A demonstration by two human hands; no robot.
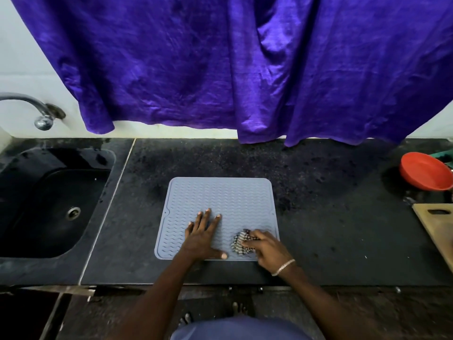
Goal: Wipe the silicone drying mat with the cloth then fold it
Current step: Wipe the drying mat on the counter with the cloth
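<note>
A grey-blue silicone drying mat (221,196) with a wavy ribbed surface lies flat on the dark stone counter (318,229), spread out in full. My left hand (202,238) rests flat on the mat's near-left part, fingers spread, pressing it down. My right hand (266,246) sits at the mat's near-right corner, closed on a bunched checked cloth (239,241) that touches the mat. A metal bracelet is on my right wrist.
A black sink (49,200) with a metal tap (36,109) is at the left. A purple curtain (220,65) hangs over the back wall. A red bowl (425,174) and a wooden cutting board (438,227) stand at the right edge.
</note>
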